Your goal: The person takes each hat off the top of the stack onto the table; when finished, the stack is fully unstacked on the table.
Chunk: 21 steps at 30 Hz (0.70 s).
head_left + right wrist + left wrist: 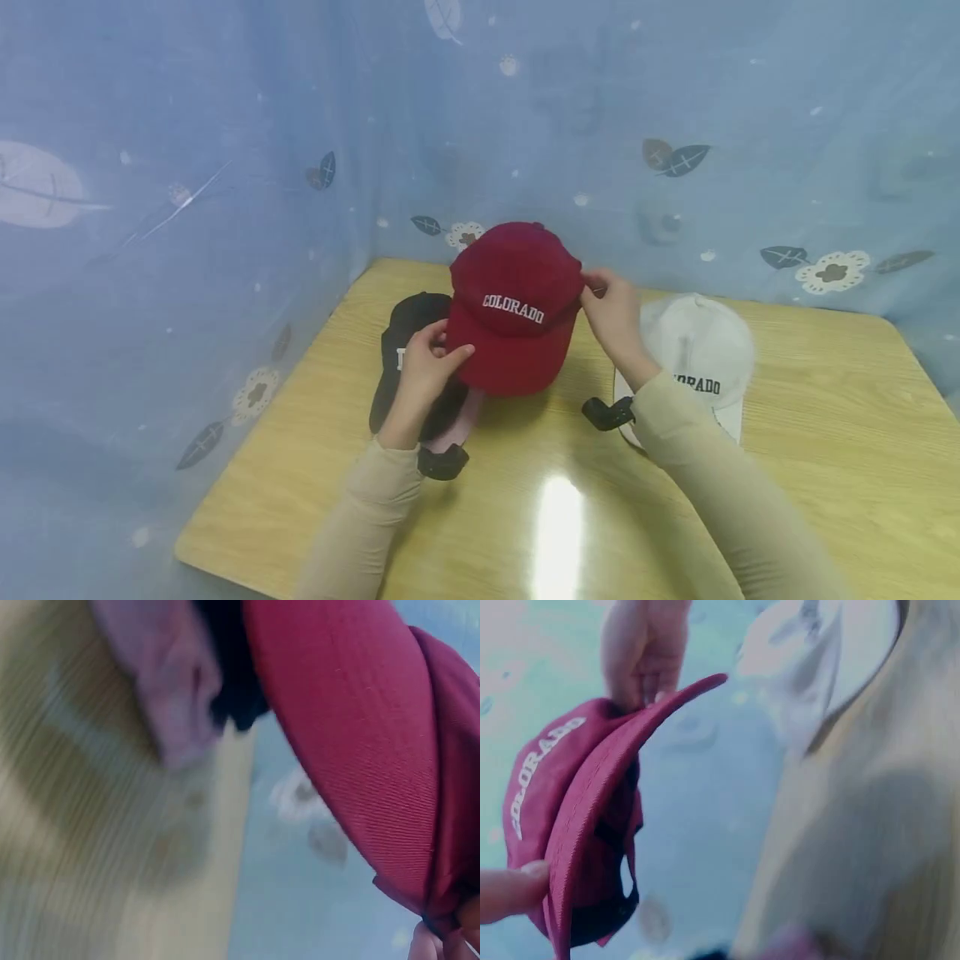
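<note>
A red baseball cap [517, 308] with white COLORADO lettering is held up over the table, its front facing me. My left hand [427, 367] pinches the left edge of its brim, thumb on top. On the other side my right hand [611, 312] grips the cap's lower side edge between thumb and fingers. In the left wrist view the cap [577, 795] shows side-on, with part of its dark underside and back opening. Seen from the right wrist, the brim [352, 742] fills the upper right. A black cap [401, 333] lies behind my left hand, partly hidden.
A pink brim [461, 425] pokes out beside the black cap. A white cap [697, 333] with dark lettering lies to the right, partly covered by my right forearm. The wooden table [510, 517] meets a blue patterned cloth [525, 108] at its back and left.
</note>
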### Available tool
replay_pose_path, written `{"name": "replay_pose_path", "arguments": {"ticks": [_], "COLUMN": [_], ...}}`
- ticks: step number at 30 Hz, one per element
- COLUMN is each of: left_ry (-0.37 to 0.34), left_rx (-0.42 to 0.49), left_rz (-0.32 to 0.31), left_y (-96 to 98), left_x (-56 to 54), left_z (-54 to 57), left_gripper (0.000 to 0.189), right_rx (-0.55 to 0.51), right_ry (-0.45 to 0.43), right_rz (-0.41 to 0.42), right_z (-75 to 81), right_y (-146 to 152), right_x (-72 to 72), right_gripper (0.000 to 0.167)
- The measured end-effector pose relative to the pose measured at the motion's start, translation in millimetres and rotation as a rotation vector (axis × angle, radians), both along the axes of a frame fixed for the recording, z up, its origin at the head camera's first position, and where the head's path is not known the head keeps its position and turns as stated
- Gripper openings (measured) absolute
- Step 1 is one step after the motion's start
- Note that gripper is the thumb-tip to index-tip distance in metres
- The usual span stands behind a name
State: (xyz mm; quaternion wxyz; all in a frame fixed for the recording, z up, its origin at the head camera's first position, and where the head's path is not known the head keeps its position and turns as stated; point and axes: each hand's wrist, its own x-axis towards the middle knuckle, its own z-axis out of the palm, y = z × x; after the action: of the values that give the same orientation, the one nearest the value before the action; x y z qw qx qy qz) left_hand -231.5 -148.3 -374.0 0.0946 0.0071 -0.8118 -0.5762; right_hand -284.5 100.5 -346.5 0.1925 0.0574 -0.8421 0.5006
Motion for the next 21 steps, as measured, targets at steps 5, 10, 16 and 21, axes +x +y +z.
{"name": "replay_pose_path", "arguments": {"ticks": [5, 10, 16, 21], "left_ry": [-0.04, -0.033, -0.075, -0.121], "left_rx": [-0.009, -0.142, -0.281, -0.345], "left_rz": [-0.01, -0.047, -0.094, -0.136], "left_y": [38.6, 61.4, 76.6, 79.0], "left_x": [-2.0, -5.1, -2.6, -1.1], "left_z": [-13.1, -41.9, -63.2, -68.8], "left_gripper": [0.054, 0.047, 0.055, 0.06], "right_rx": [0.104, 0.201, 0.329, 0.436], "right_ry": [0.014, -0.028, -0.078, -0.126], "right_rz": [-0.107, -0.158, -0.142, -0.095], "right_z": [-18.5, -44.3, -63.5, -67.9], "right_y": [32, 48, 58, 60], "right_x": [1.7, 2.5, 6.2, 5.6], "right_gripper": [0.03, 0.026, 0.026, 0.029]}}
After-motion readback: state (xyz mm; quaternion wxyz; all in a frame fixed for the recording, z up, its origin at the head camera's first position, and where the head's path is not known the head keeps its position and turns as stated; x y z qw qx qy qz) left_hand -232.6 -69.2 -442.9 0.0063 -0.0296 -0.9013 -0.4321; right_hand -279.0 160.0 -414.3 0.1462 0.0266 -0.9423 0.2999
